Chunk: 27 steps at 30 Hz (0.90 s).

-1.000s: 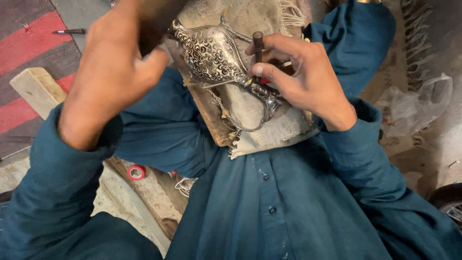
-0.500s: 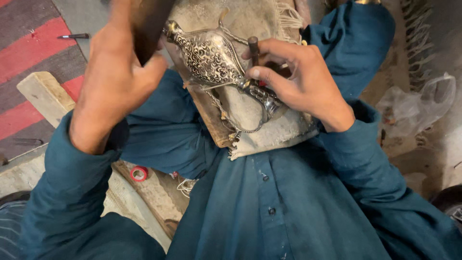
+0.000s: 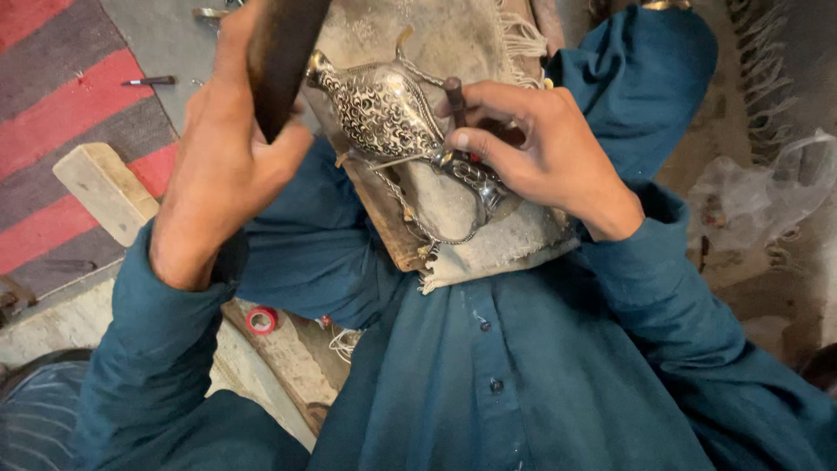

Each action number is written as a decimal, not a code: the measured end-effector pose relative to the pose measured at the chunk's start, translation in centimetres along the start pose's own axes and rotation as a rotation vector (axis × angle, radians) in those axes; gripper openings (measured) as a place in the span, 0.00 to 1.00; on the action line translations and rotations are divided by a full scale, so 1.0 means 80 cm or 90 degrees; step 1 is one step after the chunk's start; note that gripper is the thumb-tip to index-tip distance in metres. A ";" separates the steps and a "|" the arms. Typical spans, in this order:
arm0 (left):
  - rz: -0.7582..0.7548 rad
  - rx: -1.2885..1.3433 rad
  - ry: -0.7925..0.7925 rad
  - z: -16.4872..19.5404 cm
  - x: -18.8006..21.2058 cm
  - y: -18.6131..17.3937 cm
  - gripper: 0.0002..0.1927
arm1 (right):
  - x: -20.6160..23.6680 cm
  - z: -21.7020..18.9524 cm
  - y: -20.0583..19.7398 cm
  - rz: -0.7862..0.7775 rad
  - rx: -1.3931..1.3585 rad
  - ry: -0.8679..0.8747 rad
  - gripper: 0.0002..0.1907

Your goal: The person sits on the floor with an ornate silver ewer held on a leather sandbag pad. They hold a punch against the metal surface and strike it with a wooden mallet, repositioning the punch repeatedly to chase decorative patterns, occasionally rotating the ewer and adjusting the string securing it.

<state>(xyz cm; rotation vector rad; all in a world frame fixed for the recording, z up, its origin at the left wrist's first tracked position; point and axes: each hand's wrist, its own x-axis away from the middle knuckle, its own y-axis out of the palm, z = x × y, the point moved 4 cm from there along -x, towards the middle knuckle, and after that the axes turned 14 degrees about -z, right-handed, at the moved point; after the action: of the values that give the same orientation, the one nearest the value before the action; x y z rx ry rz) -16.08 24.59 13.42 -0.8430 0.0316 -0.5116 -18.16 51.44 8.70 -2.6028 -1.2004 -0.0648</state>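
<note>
An ornate engraved silver vessel (image 3: 384, 113) with a thin curved handle lies on a cloth-covered wooden board (image 3: 497, 249) on my lap. My right hand (image 3: 549, 157) pinches a short dark punch (image 3: 455, 92) upright against the vessel's narrow end. My left hand (image 3: 218, 174) is raised just left of the vessel and grips a dark wooden striking tool (image 3: 279, 61), whose head runs out of the top of the view. Teal sleeves cover both my arms.
A pale wooden block (image 3: 105, 187) lies at the left on a red and grey striped rug (image 3: 52, 96). A small red tape roll (image 3: 261, 320) sits on a plank below my left arm. A thin dark tool (image 3: 148, 81) lies at top left; crumpled clear plastic (image 3: 758, 192) lies at the right.
My left hand with the dark tool has shifted a little lower and closer to the vessel. My right hand keeps the punch on the vessel.
</note>
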 end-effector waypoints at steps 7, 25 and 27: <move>-0.019 0.151 -0.212 -0.004 0.002 0.002 0.34 | 0.001 0.000 -0.003 -0.004 0.028 -0.002 0.15; 0.216 0.677 -0.062 -0.011 0.077 0.142 0.25 | -0.001 0.011 -0.009 -0.020 -0.081 -0.004 0.17; 0.168 0.588 -0.132 -0.017 0.082 0.124 0.24 | -0.003 0.011 -0.009 -0.023 -0.065 -0.018 0.17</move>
<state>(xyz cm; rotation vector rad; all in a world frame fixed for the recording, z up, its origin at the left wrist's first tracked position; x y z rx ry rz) -6.46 26.19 6.54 0.0226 -0.2644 -0.1438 -18.92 51.95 7.96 -2.6781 -1.2868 -0.1004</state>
